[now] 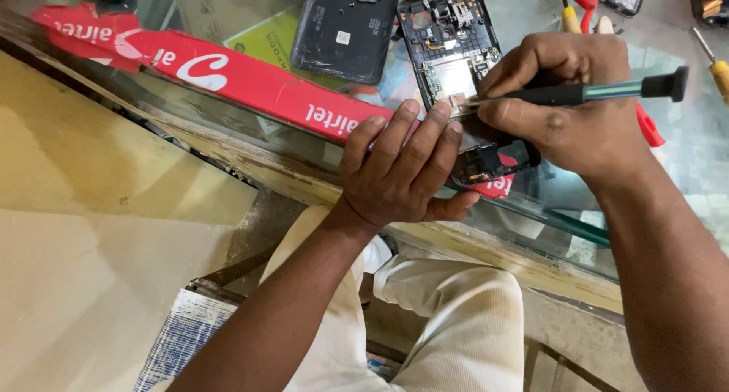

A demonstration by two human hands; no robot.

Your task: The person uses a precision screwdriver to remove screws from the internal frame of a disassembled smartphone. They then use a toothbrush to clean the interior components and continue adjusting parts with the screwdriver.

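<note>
L hand [395,176] lies flat, fingers [425,134] spread, unclenched, pinning opened phone [456,66] at counter [668,157] edge so it won't slide. R hand [566,107] fingers clenched on screwdriver [585,93], tip on board at 9 o'clock of fist. Glass counter; back cover [345,28] at phone's 9 o'clock; red strip [250,81] under the glass.

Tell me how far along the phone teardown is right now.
Done: the back cover is off and lies beside the opened phone, board exposed. In hand: the left hand steadies the phone while the right hand works a screwdriver at the board. Left: the board is still seated in the frame.
</note>
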